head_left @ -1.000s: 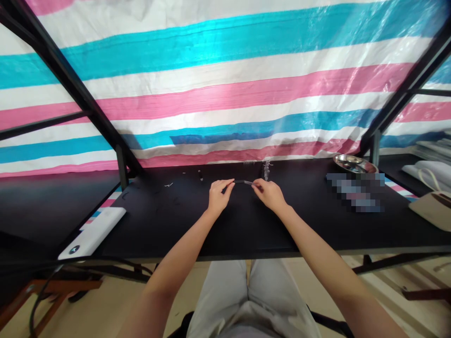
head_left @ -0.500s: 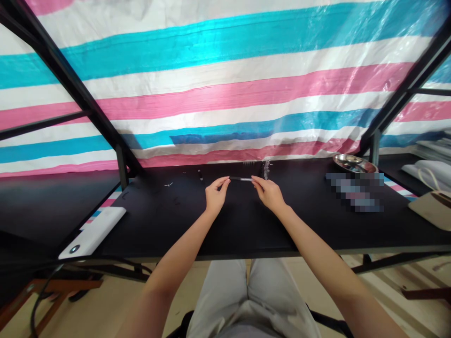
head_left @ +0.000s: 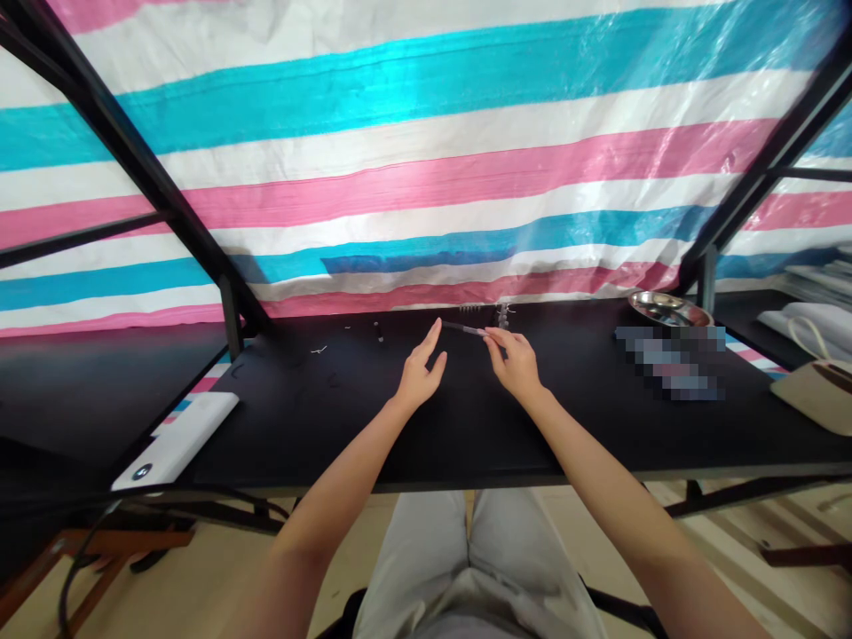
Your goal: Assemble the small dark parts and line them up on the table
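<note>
A slim pen (head_left: 464, 328), dark toward its left end and pale and see-through toward the right, is held above the black table. My right hand (head_left: 516, 362) pinches its right end between thumb and fingertips. At the pen's dark left end is my left hand (head_left: 421, 368), its thumb and fingers apart; a fingertip is close to the pen, and I cannot tell whether it touches. Behind the right hand lies a strip of small clear pieces (head_left: 503, 315). A short black piece with a pale end (head_left: 379, 332) rests left of the pen.
The black table (head_left: 466, 426) carries white scraps (head_left: 319, 349) at left and a row of small pieces (head_left: 469, 308) at the back. A steel dish (head_left: 671, 311) and a blurred-out item (head_left: 672, 364) are at right. A white power-strip-like box (head_left: 177, 439) lies at left. Striped sheeting (head_left: 426, 177) hangs behind.
My left hand has let go of the pen's dark end, and its fingers have spread. The pen now slants slightly down to the right, still in my right hand, which has shifted a little right.
</note>
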A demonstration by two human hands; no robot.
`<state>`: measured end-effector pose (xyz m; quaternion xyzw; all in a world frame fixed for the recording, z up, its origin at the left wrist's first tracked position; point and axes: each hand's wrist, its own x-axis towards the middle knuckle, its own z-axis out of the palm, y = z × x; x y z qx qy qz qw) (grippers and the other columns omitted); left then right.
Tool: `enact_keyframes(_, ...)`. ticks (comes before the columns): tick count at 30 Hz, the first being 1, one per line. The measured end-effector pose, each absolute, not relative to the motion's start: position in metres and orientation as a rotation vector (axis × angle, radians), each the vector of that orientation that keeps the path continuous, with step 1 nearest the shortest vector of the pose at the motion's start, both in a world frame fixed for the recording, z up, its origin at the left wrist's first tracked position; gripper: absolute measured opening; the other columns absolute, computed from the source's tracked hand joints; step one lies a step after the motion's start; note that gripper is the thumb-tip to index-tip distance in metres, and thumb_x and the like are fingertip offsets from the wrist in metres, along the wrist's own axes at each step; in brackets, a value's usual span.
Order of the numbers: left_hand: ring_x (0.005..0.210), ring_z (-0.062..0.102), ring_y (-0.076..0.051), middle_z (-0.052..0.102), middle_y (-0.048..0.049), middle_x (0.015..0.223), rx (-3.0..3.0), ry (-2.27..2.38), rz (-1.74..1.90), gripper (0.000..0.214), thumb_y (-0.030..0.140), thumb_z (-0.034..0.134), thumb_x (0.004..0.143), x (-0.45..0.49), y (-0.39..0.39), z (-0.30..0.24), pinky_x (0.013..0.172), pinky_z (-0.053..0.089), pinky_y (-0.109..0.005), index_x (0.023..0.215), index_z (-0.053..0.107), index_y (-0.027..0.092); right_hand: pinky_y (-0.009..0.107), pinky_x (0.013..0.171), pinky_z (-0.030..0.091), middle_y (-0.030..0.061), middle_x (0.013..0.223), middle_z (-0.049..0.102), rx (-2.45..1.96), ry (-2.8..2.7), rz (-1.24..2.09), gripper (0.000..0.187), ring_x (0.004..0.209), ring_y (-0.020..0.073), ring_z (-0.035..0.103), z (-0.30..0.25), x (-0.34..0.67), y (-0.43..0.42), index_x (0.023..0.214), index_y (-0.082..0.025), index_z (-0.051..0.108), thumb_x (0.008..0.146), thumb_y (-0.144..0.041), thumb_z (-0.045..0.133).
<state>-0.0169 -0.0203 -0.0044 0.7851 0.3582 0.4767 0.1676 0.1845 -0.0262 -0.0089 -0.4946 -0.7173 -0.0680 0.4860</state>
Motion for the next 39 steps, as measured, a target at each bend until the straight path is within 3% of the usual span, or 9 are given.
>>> enact_keyframes(14,0.133,0.023,-0.021,0.015,-0.0068,0.148,2.409,0.945,1.217,0.074,0.017,0.046,0.083,-0.0142,-0.0238,-0.0003,0.109,0.024,-0.04,0.143,0.004,0.027,0.036,0.082,0.044,0.0074,0.098,0.068,-1.19,-1.739,-0.153,0.025,0.085,0.0188,0.064,-0.0096,0.1845,-0.0261,0.103,-0.021,0.058,0.089,-0.03,0.039)
enact_keyframes(39,0.134,0.021,-0.022,0.012,-0.0067,0.149,2.468,0.831,1.118,0.072,0.02,0.042,0.085,-0.0127,-0.0205,-0.0072,0.109,0.023,-0.041,0.143,0.001,0.025,0.028,0.072,0.051,0.0056,0.095,0.068,-1.1,-1.755,-0.155,0.026,0.074,0.0159,0.066,-0.016,0.1848,-0.0246,0.105,-0.02,0.059,0.089,-0.031,0.042)
